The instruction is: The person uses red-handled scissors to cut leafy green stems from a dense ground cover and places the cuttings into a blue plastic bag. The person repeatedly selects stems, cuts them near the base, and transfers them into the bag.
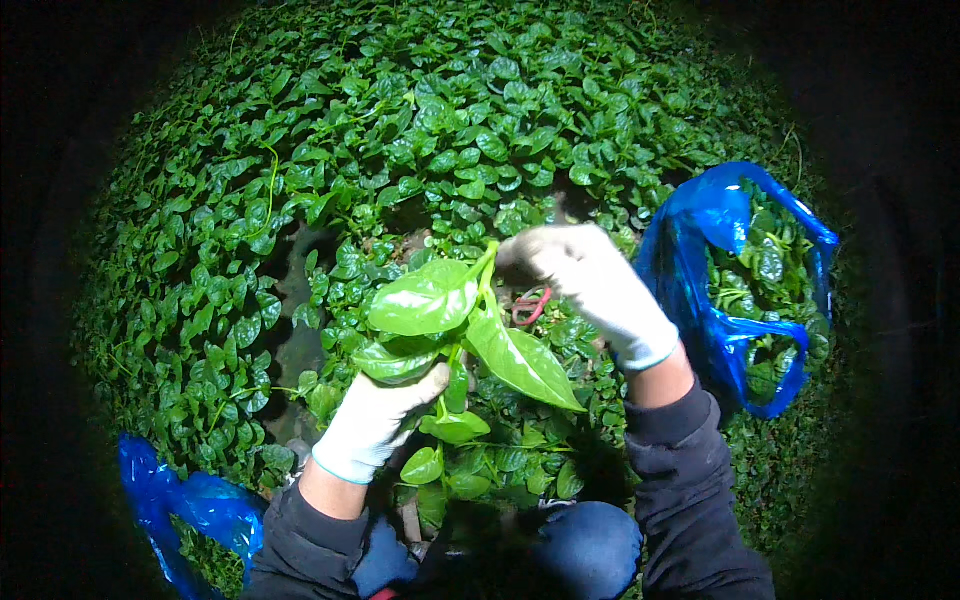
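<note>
My left hand (382,424), in a white knit glove, grips a leafy green shoot (427,300) with broad glossy leaves, likely Malabar spinach. The shoot's thick pale stem end (487,259) points up and away from me. Right beside that end is my right hand (559,251), gloved too and blurred, its fingers curled downward. Whether those fingers touch the stem is unclear. Just below the right hand show the red looped handles of scissors (531,306). Their blades are hidden, and I cannot tell whether the hand holds them.
To the right, an open blue plastic bag (675,247) contains picked leafy greens (769,262). Another blue plastic bag (217,510) lies at the lower left. Dense leafy plants (450,135) spread ahead and around. My denim-covered knee (589,547) shows at the bottom, and darkness surrounds the lit area.
</note>
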